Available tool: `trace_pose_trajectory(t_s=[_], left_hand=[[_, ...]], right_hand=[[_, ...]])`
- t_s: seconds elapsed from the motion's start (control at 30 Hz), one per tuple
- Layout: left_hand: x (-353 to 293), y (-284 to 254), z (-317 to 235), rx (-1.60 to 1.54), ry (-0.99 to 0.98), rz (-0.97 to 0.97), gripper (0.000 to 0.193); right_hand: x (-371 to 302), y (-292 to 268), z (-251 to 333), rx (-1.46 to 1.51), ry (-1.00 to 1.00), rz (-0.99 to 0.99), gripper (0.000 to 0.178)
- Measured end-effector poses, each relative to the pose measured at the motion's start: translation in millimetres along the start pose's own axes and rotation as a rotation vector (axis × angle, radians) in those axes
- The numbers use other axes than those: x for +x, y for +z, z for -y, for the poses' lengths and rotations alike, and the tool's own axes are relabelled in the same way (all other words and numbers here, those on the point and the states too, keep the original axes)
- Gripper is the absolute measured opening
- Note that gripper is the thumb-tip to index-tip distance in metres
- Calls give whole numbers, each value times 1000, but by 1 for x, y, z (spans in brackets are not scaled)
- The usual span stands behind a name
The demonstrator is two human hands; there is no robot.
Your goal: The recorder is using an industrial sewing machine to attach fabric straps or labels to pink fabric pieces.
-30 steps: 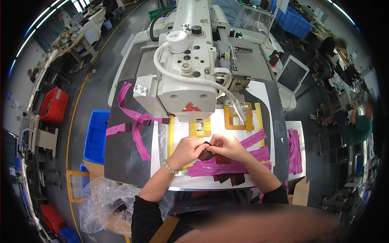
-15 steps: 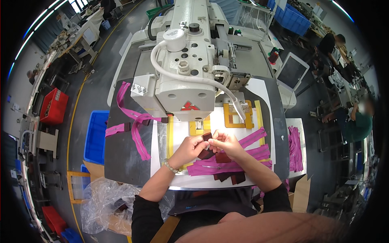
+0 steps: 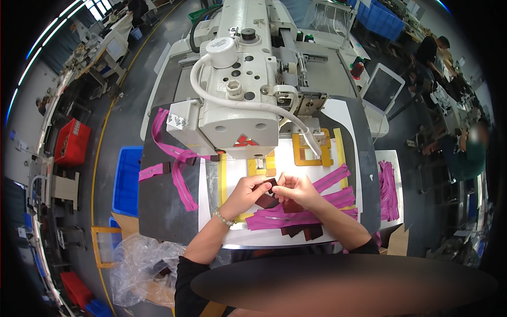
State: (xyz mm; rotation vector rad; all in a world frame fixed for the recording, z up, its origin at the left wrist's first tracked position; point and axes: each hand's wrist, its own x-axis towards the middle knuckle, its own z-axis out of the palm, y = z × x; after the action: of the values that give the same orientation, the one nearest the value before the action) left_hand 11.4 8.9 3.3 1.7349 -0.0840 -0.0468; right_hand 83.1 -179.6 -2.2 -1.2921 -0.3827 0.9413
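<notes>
Between my two hands is a small dark brown fabric tab (image 3: 272, 182), pinched by the fingertips on both sides. My left hand (image 3: 245, 195), a bracelet at its wrist, is closed on the tab's left part. From the other side my right hand (image 3: 299, 190) grips it with thumb and fingers. Under my right hand and forearm lie several magenta zipper strips (image 3: 280, 217). More brown tabs (image 3: 303, 231) stick out along their near edge. Just beyond my fingers is the sewing machine head (image 3: 240, 124), with yellow clamp frames (image 3: 326, 148) on the white work plate.
Loose magenta zippers (image 3: 182, 182) lie left on the dark table. A zipper bundle (image 3: 388, 190) rests on a side stand at the right. A blue bin (image 3: 125, 179) and clear plastic bags (image 3: 137, 269) are at the left. Co-workers sit at the far right.
My hands stay together at nearly the same spot, and the brown tab between the fingertips is tilted differently. The view has shifted slightly.
</notes>
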Motion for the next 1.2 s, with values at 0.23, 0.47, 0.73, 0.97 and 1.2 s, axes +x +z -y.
trace_pose_trajectory(t_s=[0.23,0.47,0.73,0.97,1.2], left_hand=[[2,0,5,-37,-16,18,20],[4,1,3,13,-24,10,20],[3,-5,0,213,136,-30,21],[6,-19,14,282,-41,-100,20],[6,-21,21,500,193,-303,18]], right_hand=[[3,-2,-2,8,32,18,13],[5,-4,-7,47,18,42,12],[10,-5,10,-163,32,45,14],[48,-10,15,-204,98,96,24],[80,-8,15,-196,141,-92,24]])
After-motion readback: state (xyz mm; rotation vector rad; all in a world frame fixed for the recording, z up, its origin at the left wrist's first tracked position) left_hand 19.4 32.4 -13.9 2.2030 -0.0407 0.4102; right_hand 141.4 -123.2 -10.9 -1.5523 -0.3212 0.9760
